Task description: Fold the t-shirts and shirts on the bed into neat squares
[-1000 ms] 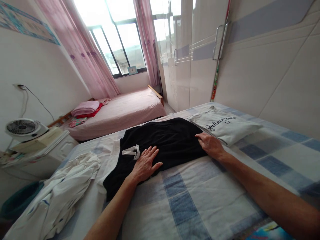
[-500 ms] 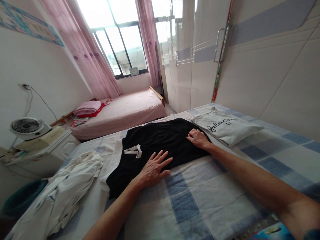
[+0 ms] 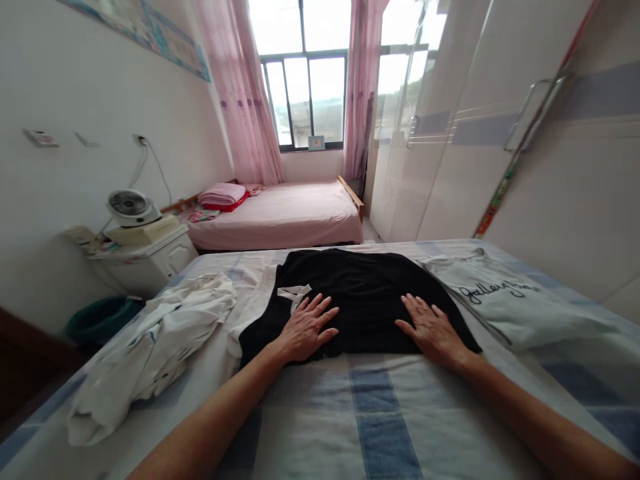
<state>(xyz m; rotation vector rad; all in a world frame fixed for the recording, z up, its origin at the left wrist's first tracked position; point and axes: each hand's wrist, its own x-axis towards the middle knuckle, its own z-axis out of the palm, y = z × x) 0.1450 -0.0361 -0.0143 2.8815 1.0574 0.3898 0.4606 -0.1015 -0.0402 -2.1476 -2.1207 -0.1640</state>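
Note:
A black garment (image 3: pixel 367 293) with a white drawstring (image 3: pixel 294 294) lies spread on a bed with a blue and white checked sheet (image 3: pixel 380 420). My left hand (image 3: pixel 303 326) rests flat on its near left part, fingers spread, just below the drawstring. Flat on the near right part lies my right hand (image 3: pixel 431 330), fingers stretched out. Neither hand holds anything.
A folded white shirt with black script (image 3: pixel 505 300) lies right of the black garment. A crumpled white garment (image 3: pixel 155 340) sits on the left of the bed. Beyond are a pink bed (image 3: pixel 285 217), a bedside cabinet with a fan (image 3: pixel 131 208), a green bin (image 3: pixel 97 319) and wardrobe doors (image 3: pixel 450 153).
My right hand moved from the garment's far right edge to its near right part and flattened. My left hand stayed flat on the garment. The view turned to face the bed squarely.

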